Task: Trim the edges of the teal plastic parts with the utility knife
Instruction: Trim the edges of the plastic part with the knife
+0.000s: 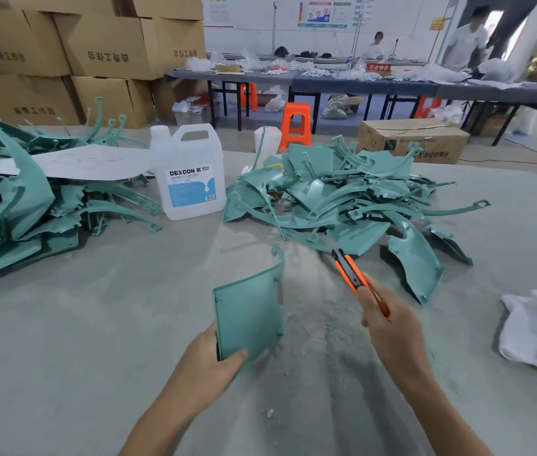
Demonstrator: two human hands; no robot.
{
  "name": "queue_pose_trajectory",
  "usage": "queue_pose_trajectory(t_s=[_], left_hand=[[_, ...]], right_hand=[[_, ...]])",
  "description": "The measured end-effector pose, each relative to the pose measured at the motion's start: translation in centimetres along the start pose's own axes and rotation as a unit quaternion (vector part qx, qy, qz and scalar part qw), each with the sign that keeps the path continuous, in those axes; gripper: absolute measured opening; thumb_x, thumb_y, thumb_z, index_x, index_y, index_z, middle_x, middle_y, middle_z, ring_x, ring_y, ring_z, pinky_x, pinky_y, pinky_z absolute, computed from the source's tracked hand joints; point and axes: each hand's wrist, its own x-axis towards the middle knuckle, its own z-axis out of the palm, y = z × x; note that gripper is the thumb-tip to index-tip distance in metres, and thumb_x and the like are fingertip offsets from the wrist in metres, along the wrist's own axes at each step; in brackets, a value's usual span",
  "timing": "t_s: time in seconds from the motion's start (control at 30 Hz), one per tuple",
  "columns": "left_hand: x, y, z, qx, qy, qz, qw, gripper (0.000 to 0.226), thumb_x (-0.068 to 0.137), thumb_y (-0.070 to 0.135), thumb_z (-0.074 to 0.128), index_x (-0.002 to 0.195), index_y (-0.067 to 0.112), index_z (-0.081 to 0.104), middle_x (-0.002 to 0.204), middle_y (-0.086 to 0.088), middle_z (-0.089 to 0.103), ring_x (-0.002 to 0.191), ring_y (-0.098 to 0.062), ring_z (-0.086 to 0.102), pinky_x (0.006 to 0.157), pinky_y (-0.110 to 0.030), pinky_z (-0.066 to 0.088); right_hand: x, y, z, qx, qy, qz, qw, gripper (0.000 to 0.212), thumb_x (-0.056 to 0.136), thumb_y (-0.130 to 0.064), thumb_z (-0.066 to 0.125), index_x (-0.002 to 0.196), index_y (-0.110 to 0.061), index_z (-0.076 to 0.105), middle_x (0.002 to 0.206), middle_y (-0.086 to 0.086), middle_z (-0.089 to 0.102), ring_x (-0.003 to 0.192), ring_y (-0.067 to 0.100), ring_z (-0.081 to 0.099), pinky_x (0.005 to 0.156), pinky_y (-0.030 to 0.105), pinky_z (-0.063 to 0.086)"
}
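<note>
The left hand (208, 353) grips a teal part (249, 311) by its lower corner, tilting it above the bench (96, 324) so its edges face the knife (351, 274), which the right hand (389, 324) clasps just beside it, apparently poised to trim.

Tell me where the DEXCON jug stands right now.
In the head view, the DEXCON jug stands upright on the table, left of centre, between the left pile of teal parts and the right pile.

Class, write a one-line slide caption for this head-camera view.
Left hand holds a teal plastic part while the right hand grips an orange utility knife, blade clear of it.
</note>
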Motion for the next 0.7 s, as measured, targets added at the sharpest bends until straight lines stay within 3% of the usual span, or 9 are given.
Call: queue_pose_trajectory(t_s=[0.13, 0.27, 0.37, 0.43, 0.5, 0.6, 0.7], left_hand=[[-1.6, 1.8, -2.5, 0.013, 0.103, 0.053, 0.993, 0.024, 0.073, 0.037, 0.072, 0.095, 0.04, 0.063, 0.082, 0.009, 0.07, 0.071, -0.011, 0.064, 0.066, -0.026, 0.05], [-2.3, 7.0, -6.2, -0.038, 0.228, 0.179, 0.956, 0.029, 0.078, 0.022, 0.084, 0.092, 0.043, 0.069, 0.087, 0.015, 0.073, 0.075, 0.0, 0.065, 0.071, -0.011, 0.051], [-2.7, 11.2, -6.8, -0.095, 0.245, 0.236, 0.936, 0.02, 0.08, 0.043, 0.072, 0.1, 0.042, 0.069, 0.093, 0.015, 0.073, 0.08, 0.0, 0.066, 0.071, -0.014, 0.053], [-2.5, 12.9, -6.1, -0.003, 0.245, 0.253, 0.936, 0.021, 0.086, 0.049, 0.061, 0.106, 0.046, 0.064, 0.095, 0.023, 0.07, 0.081, 0.003, 0.064, 0.068, -0.012, 0.05], [-1.7, 13.6, -4.7, 0.157, 0.25, 0.255, 0.921, 0.024, 0.093, 0.054, 0.05, 0.115, 0.046, 0.055, 0.093, 0.028, 0.066, 0.079, -0.002, 0.061, 0.064, -0.018, 0.046], [0.2, 13.5, -1.4, 0.295, 0.218, 0.213, 0.906, 0.03, 0.099, 0.059, 0.041, 0.125, 0.045, 0.048, 0.104, 0.012, 0.071, 0.09, -0.024, 0.066, 0.068, -0.032, 0.046], [2.2, 12.5, 2.1, 0.377, 0.122, 0.172, 0.902, 0.029, 0.101, 0.055, 0.035, 0.121, 0.038, 0.048, 0.105, 0.005, 0.071, 0.087, -0.028, 0.065, 0.066, -0.035, 0.046]], right_hand=[[-5.3, 0.7, -1.3, 0.049, 0.037, 0.041, 0.997, 0.038, 0.094, -0.062, 0.052, 0.126, -0.046, 0.065, 0.062, -0.009, 0.062, 0.052, 0.004, 0.056, 0.049, 0.011, 0.039], [-6.1, 0.6, -1.8, 0.063, 0.049, 0.063, 0.995, 0.043, 0.089, -0.06, 0.05, 0.128, -0.047, 0.063, 0.066, -0.009, 0.065, 0.056, 0.004, 0.058, 0.054, 0.013, 0.042], [-5.9, 0.3, -1.9, 0.066, 0.053, 0.095, 0.992, 0.049, 0.087, -0.063, 0.049, 0.13, -0.043, 0.064, 0.069, -0.014, 0.067, 0.056, 0.002, 0.059, 0.053, 0.016, 0.043], [-6.0, 0.2, -2.0, 0.064, 0.05, 0.104, 0.991, 0.048, 0.088, -0.06, 0.05, 0.13, -0.042, 0.064, 0.072, -0.019, 0.068, 0.057, 0.001, 0.06, 0.054, 0.02, 0.043], [-6.1, -0.1, -2.0, 0.061, 0.044, 0.108, 0.991, 0.04, 0.092, -0.054, 0.053, 0.129, -0.043, 0.064, 0.073, -0.019, 0.068, 0.06, 0.0, 0.062, 0.055, 0.016, 0.043], [-6.3, -0.7, -2.2, 0.051, 0.029, 0.102, 0.993, 0.036, 0.093, -0.053, 0.053, 0.128, -0.049, 0.058, 0.076, -0.022, 0.068, 0.064, -0.002, 0.063, 0.054, 0.011, 0.043], [-6.4, -0.9, -2.3, 0.048, 0.019, 0.095, 0.994, 0.035, 0.098, -0.037, 0.057, 0.13, -0.05, 0.054, 0.077, -0.022, 0.068, 0.069, -0.003, 0.064, 0.058, 0.011, 0.045]])
